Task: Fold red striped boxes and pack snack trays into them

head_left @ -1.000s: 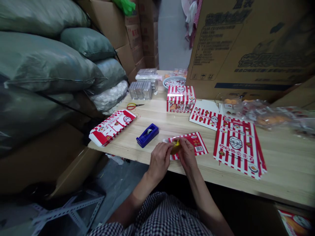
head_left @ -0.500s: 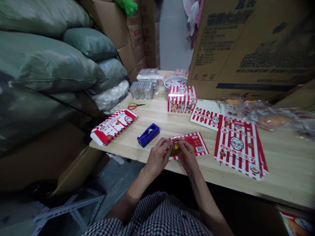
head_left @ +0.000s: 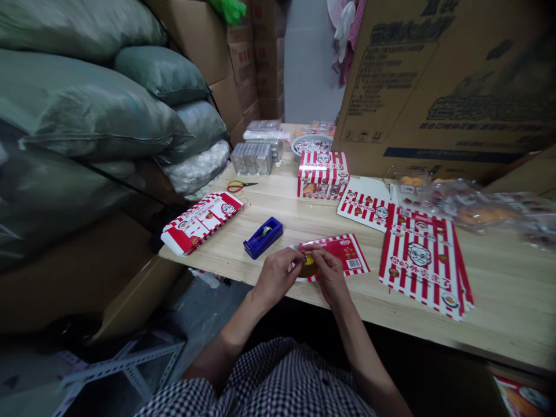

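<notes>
Near the table's front edge, a red-and-white striped packet (head_left: 343, 255) lies flat under my hands. My left hand (head_left: 278, 272) and my right hand (head_left: 329, 272) meet above its left part, fingers pinched together. Between the fingertips is a small yellow item (head_left: 308, 260), partly covered, and both hands grip it. What it is exactly is too small to tell. A blue tape dispenser (head_left: 263, 237) stands just left of my left hand.
Scissors (head_left: 237, 186) and folded striped cartons (head_left: 202, 223) lie left. An assembled striped box (head_left: 323, 175) stands behind, near clear plastic cases (head_left: 252, 158) and a bowl (head_left: 311, 145). Striped sheets (head_left: 421, 260) and bagged food (head_left: 482, 211) lie right, before a large cardboard box (head_left: 434, 87).
My left hand's fingers have shifted slightly on the yellow item. The whole view has moved a little; the other things rest as before.
</notes>
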A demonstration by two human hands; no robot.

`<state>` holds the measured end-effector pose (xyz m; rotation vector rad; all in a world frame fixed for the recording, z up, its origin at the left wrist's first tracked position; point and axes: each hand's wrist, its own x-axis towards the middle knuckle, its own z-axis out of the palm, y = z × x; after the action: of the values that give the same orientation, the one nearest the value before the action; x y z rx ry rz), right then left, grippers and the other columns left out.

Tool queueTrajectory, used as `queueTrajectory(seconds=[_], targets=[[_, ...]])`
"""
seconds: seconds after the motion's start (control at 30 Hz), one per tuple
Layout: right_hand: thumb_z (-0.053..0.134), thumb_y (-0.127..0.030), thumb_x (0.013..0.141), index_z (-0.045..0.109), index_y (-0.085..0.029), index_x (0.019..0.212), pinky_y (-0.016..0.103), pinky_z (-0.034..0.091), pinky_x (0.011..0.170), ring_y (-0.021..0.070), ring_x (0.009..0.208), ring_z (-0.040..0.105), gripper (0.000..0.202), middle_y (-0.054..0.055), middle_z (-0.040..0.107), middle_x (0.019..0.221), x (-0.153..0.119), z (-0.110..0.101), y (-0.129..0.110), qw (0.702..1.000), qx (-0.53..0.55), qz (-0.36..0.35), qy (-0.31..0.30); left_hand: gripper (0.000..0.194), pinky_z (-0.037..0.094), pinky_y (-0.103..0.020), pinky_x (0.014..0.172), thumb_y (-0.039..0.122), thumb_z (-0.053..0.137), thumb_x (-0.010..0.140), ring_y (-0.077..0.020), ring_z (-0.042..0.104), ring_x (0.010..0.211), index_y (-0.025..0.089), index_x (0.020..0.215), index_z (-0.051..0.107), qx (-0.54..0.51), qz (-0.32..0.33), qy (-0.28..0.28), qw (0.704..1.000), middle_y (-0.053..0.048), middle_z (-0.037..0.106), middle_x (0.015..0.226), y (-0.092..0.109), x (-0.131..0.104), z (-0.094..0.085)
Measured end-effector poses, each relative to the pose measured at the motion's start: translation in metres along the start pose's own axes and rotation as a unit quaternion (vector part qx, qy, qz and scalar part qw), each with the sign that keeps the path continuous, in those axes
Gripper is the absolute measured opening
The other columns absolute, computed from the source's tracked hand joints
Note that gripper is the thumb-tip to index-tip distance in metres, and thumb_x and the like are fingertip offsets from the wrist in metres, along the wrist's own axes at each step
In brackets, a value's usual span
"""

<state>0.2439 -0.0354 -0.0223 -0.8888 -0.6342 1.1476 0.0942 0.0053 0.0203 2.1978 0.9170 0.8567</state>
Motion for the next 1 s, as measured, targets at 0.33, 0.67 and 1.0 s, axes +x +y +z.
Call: queueTrajectory(seconds=[0.33,0.67,1.0], targets=[[0.081,-0.042,0.078,0.079,-0.024,0.084,0.033,0.051,0.09,0.0182,0.09,0.067,0.019,0.002,0.076,0.09,0.005,-0.004,0.001,0.995,0.08,0.014,0.05,0.01,0.055,-0.028,0.077,0.025,0.065,0.09,-0.0161,0.068,0.08,0.018,0.095,0.07,-0.049,-0.071,0.114,0.99,-0.004,0.073,0.088,-0.004,-0.012,-0.011],[0.084,-0.037,0.075,0.079,-0.019,0.083,0.027,0.051,0.087,0.0158,0.088,0.067,0.021,0.003,0.077,0.089,0.005,0.0,0.001,0.99,0.121,0.033,0.065,0.015,0.051,-0.026,0.067,0.03,0.066,0.088,-0.0153,0.064,0.072,0.016,0.09,0.072,-0.064,-0.082,0.032,0.994,-0.004,0.069,0.081,-0.003,0.001,-0.021],[0.083,-0.041,0.075,0.077,-0.02,0.085,0.034,0.056,0.084,0.0178,0.082,0.07,0.024,0.002,0.076,0.087,0.014,0.002,-0.015,0.976,0.199,0.056,0.067,0.006,0.052,-0.026,0.07,0.023,0.07,0.086,-0.0136,0.061,0.073,0.017,0.086,0.068,-0.133,-0.042,0.19,0.972,-0.002,0.064,0.079,0.033,0.014,-0.052]])
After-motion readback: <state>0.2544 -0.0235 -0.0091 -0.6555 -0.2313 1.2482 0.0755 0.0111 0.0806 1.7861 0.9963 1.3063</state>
